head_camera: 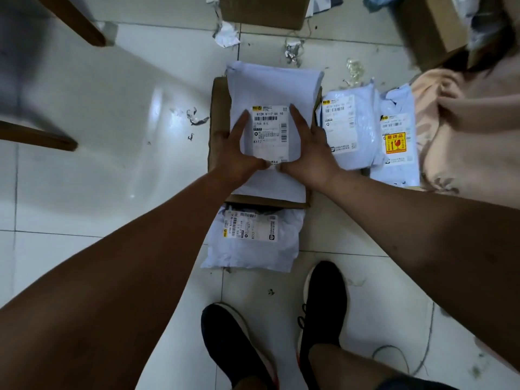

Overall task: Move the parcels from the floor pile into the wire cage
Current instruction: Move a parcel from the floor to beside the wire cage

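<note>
A: Head view, the only one. Where was the task's thing?

B: Centre of frame. A white parcel (270,88) with a printed label lay on top of a flat cardboard box (218,130) on the tiled floor (112,136). Three more white parcels lay around it: one below the box (253,249), two at centre right (349,128) (398,153).

A: Hands?

B: Left hand (233,147) and right hand (309,147) both lay flat on the top parcel, one on each side of the label. Fingers were straight and held close together, thumbs splayed inward and nearly meeting at the label's lower edge. Whether any fingertips hooked over the parcel's edges, I couldn't tell.

A: Cage?

B: Not in frame. Shoes (323,305) at bottom centre, peach cloth (450,130) at right, paper scraps (225,35) at top centre.

A: Risks?

B: My read: the poly bag looked slick and soft, so a flat-palm lift could let it slide off or sag and drop. It might also drag the box along underneath. The parcel below the box sat just above the toes, an easy thing to step on or trip over when turning away.
</note>
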The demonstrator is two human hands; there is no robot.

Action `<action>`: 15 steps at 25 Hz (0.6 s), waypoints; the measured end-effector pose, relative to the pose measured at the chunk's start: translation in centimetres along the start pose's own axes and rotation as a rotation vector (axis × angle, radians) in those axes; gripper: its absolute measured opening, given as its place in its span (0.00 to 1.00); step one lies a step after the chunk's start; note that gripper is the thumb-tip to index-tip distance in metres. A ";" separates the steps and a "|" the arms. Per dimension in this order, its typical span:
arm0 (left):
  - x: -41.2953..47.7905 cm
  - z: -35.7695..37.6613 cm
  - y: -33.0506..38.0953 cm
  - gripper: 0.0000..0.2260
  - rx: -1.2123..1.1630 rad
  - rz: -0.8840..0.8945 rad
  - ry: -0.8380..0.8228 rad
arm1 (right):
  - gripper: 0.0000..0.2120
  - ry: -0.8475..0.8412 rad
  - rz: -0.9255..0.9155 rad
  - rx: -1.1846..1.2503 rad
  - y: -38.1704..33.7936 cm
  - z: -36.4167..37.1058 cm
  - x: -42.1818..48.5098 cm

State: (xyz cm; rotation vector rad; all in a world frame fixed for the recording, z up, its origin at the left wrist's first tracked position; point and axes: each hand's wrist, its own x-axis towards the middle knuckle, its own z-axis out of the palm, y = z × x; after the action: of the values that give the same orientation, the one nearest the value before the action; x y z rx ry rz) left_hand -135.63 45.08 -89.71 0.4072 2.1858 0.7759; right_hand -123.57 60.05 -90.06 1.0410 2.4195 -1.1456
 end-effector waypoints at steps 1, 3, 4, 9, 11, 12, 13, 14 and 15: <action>-1.0 -0.6 0.7 0.56 0.002 0.007 0.010 | 0.57 0.028 -0.012 0.008 -0.5 -0.7 -1.2; -4.2 -2.7 3.3 0.53 -0.001 0.021 0.015 | 0.54 0.069 -0.036 0.036 -2.4 -3.0 -4.3; -6.2 -4.0 5.0 0.52 0.000 0.030 0.023 | 0.54 0.078 -0.046 0.052 -3.6 -4.6 -6.0; -15.4 -11.3 12.9 0.50 0.019 0.021 0.040 | 0.55 0.099 -0.085 0.101 -10.9 -12.8 -13.9; -18.8 -14.0 16.0 0.49 0.047 0.028 0.039 | 0.55 0.119 -0.102 0.118 -13.8 -15.9 -17.3; -20.5 -15.3 17.5 0.48 0.069 0.050 0.032 | 0.55 0.131 -0.100 0.126 -15.1 -17.4 -19.2; -22.1 -16.6 18.9 0.48 0.093 0.074 0.024 | 0.55 0.148 -0.091 0.137 -16.3 -18.7 -21.1; -23.8 -17.9 20.5 0.47 0.117 0.100 0.016 | 0.54 0.166 -0.075 0.152 -17.6 -20.0 -23.1; -25.5 -19.2 21.9 0.47 0.135 0.119 -0.002 | 0.55 0.179 -0.056 0.172 -18.8 -21.1 -25.2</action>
State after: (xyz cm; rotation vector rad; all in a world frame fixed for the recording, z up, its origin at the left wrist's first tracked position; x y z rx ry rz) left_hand -132.50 41.26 -51.33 0.6107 2.2354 0.6934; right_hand -117.78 55.52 -52.96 1.1801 2.5369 -1.3529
